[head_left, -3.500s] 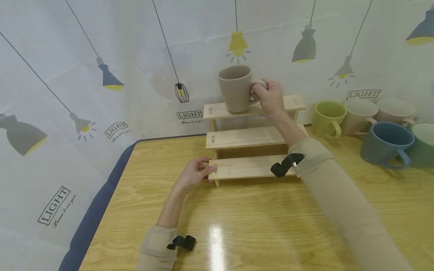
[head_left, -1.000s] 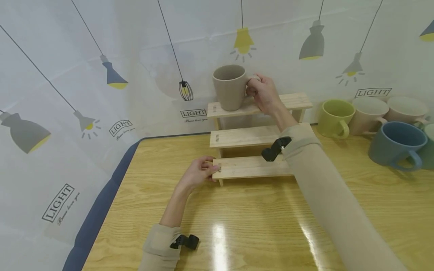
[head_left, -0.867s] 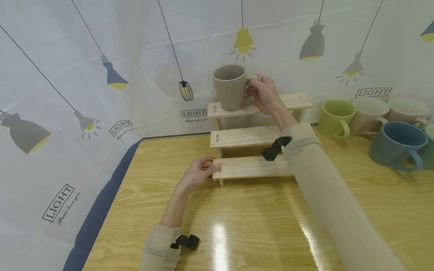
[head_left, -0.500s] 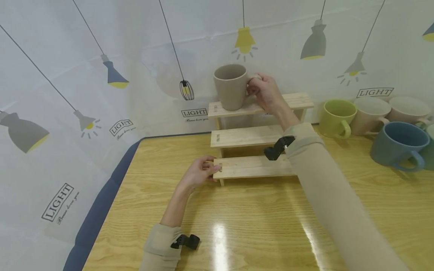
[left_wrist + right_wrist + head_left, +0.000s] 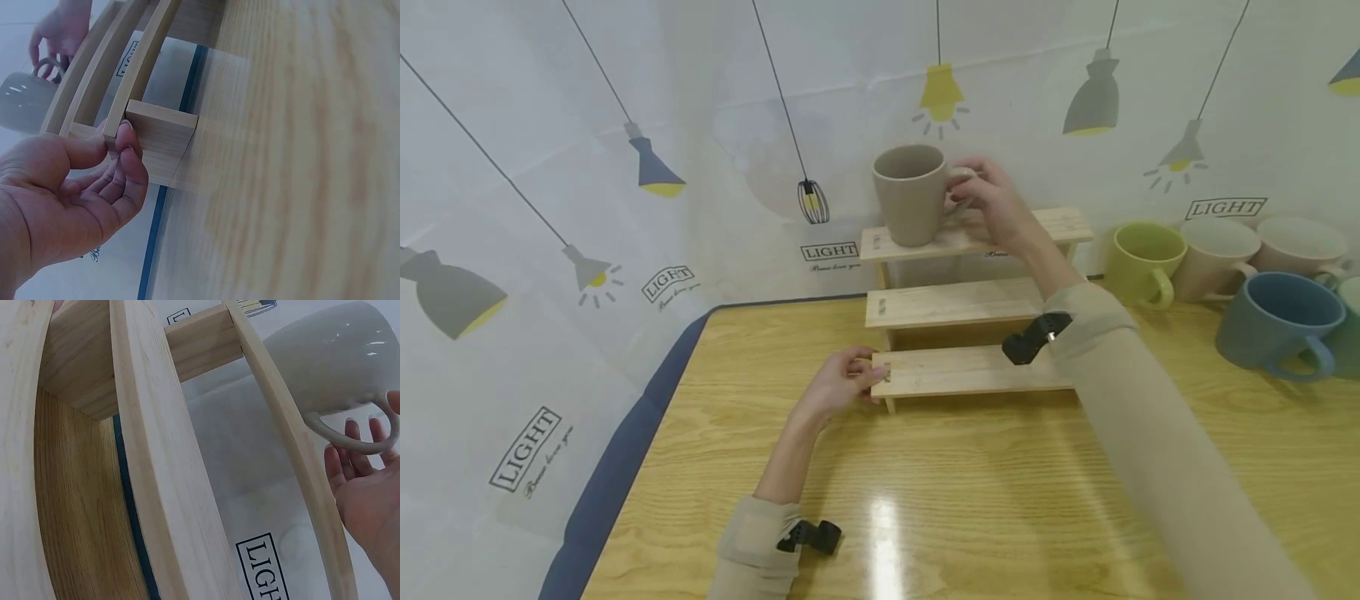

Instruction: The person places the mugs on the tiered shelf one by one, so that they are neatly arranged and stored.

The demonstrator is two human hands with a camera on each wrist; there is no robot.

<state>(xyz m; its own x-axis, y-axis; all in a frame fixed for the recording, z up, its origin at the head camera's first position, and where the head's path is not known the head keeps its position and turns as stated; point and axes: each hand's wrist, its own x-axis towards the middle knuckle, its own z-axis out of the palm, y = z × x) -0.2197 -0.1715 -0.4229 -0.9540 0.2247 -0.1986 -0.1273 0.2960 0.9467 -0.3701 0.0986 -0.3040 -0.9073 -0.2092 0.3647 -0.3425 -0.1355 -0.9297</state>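
Observation:
A taupe mug stands upright at the left end of the top tier of a three-tier wooden step shelf. My right hand is at the mug's handle. In the right wrist view the fingers are loosely extended around the handle, not curled tight on it. Low on the left, my left hand pinches the end of the bottom tier. The left wrist view shows its thumb on one face of the board and the fingertips on the other.
To the right of the shelf stand a green mug, two pale pink mugs, a blue mug and a partly cut-off teal mug. A lamp-printed cloth hangs right behind the shelf on the wooden table.
Since the earliest frame the mug has shifted slightly left along the top tier. In the last half second my right hand's fingers have loosened from the handle. My left hand keeps its pinch.

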